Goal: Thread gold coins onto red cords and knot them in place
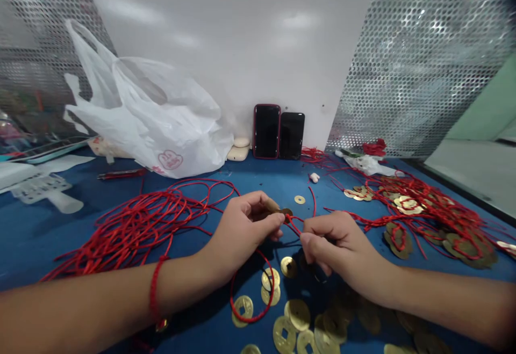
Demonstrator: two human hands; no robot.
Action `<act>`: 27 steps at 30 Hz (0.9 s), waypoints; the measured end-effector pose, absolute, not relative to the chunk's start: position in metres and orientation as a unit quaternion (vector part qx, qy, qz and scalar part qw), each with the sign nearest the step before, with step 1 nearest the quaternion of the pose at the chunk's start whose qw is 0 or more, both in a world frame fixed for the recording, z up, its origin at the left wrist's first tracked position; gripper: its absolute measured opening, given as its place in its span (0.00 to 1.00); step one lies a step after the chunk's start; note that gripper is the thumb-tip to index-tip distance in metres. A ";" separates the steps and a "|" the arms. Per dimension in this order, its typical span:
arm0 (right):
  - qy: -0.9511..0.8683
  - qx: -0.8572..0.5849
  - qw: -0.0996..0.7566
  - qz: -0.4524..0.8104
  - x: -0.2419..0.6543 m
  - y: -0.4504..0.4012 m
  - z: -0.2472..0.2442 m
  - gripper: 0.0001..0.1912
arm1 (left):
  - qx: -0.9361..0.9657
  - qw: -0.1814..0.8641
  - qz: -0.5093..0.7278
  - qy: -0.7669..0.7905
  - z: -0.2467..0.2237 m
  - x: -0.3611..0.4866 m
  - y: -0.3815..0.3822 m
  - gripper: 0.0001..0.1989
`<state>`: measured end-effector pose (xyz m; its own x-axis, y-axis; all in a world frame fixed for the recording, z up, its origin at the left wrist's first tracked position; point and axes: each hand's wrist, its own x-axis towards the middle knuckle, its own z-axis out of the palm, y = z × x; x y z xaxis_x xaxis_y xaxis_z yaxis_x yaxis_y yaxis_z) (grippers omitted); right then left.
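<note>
My left hand (252, 222) pinches a brass coin (286, 212) with red cord tied at it, near the middle of the table. From that coin, red cord (295, 228) runs to my right hand (332, 244), whose thumb and forefinger are closed on it. A loop of red cord (253, 320) hangs below my left hand and lies over some coins. Loose square-holed brass coins (284, 334) are scattered under and in front of both hands. One more coin (299, 200) lies just beyond them.
A tangle of red cords (133, 219) lies left. Strung coins with red cord (439, 209) are heaped right. Behind stand a white plastic bag (177, 123), two phones (266, 131) and a white board (226, 31). A red pen (121, 174) and a clear plastic piece (44, 190) lie left.
</note>
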<state>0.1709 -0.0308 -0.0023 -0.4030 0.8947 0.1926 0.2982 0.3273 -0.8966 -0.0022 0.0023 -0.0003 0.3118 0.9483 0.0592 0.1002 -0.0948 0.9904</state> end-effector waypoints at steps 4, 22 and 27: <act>-0.725 -0.415 0.351 0.423 0.171 -0.030 -0.001 0.18 | 0.618 0.518 0.408 0.427 0.000 -0.002 0.002 0.08; -0.727 -0.414 0.352 0.419 0.171 -0.029 -0.002 0.18 | 0.614 0.506 0.426 0.431 0.000 -0.002 0.001 0.09; -0.718 -0.421 0.350 0.428 0.170 -0.029 -0.003 0.18 | 0.620 0.503 0.425 0.427 0.000 -0.003 0.000 0.09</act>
<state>0.1704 -0.0287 -0.0031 -0.3994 0.9056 0.1427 0.3050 0.2780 -0.9109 -0.0028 0.0005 -0.0003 0.2744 0.9568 0.0965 0.1021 -0.1288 0.9864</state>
